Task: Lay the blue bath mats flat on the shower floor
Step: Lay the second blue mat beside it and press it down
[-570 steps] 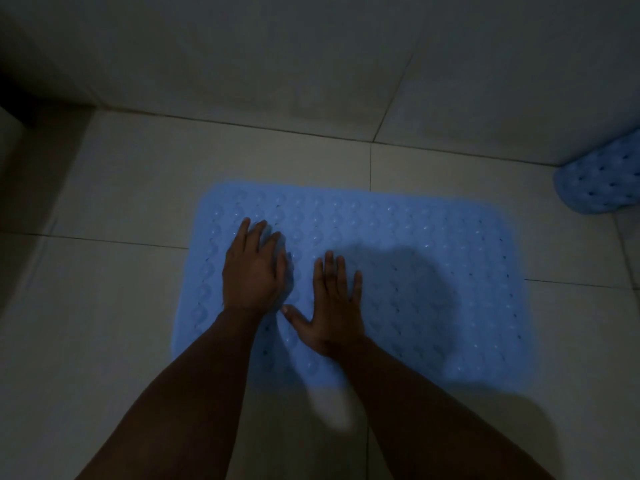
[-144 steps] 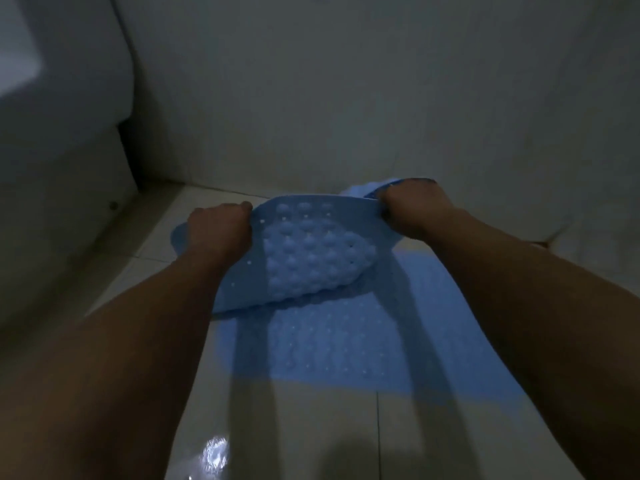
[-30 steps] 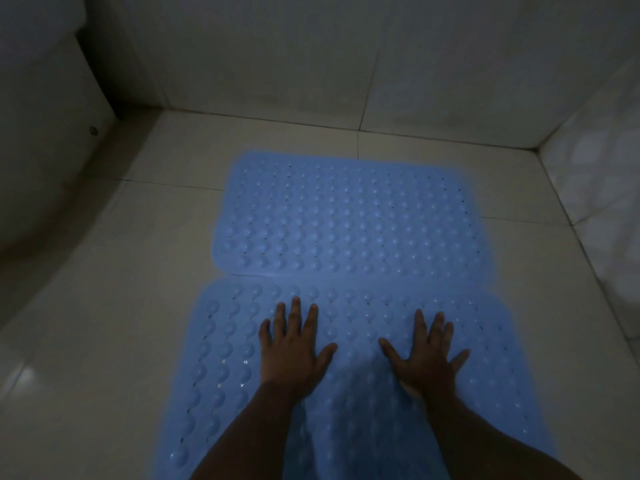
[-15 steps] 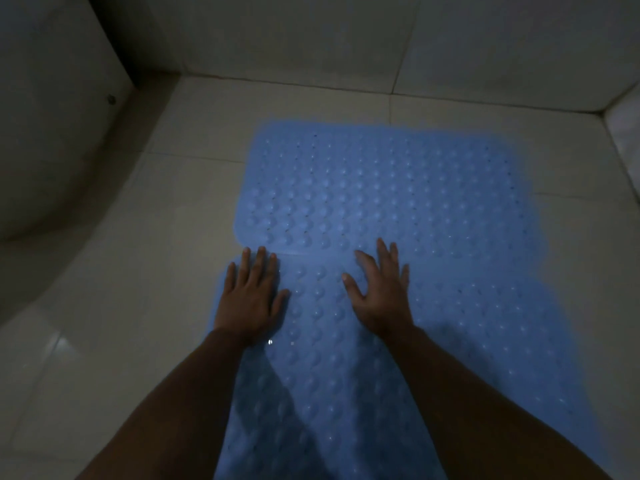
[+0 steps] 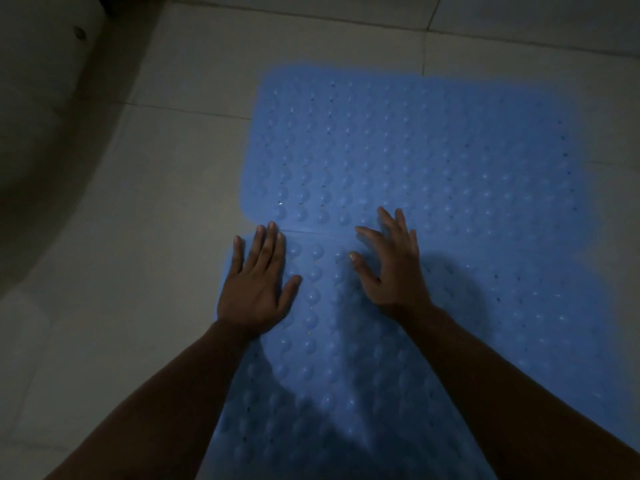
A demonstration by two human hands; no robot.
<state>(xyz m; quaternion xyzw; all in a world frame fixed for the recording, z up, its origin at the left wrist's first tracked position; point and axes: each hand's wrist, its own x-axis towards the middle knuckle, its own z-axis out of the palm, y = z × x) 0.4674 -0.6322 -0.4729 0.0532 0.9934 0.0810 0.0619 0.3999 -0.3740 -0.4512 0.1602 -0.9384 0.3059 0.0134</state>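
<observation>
Two blue bumpy bath mats lie on the pale tiled shower floor. The far mat [image 5: 415, 143] lies flat, and its near edge meets the far edge of the near mat [image 5: 346, 375]. My left hand [image 5: 258, 285] rests palm down, fingers spread, on the near mat's far left corner. To its right, my right hand [image 5: 391, 268] is at the seam with fingers apart and slightly lifted, fingertips touching the far mat. Neither hand holds anything. My forearms cover part of the near mat.
A curved white fixture [image 5: 41, 98] with a small round cap stands at the left. The tiled wall base [image 5: 519, 22] runs along the top. Bare floor tiles [image 5: 138, 237] lie between the fixture and the mats.
Both hands have slid forward along the near mat to its far edge. The view has tilted down and closer, so the mats fill more of the frame.
</observation>
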